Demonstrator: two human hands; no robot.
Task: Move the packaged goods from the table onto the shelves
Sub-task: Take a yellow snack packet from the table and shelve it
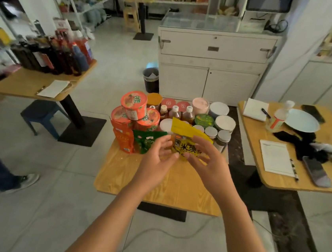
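The yellow packet (184,146) is held over the middle of the worktop (134,176), its lower edge pinched between the fingers (165,142) of the left hand (155,159) and right hand (210,164), cups (134,105) and jars (222,123) crowding the far edge, open floor (69,166) to the left.

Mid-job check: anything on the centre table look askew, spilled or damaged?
No spill or damage shows. The top orange noodle cup sits tilted on the two cups beneath it, so it may topple if bumped. The yellow packet between the left hand and right hand stands crooked, its top edge slanting.
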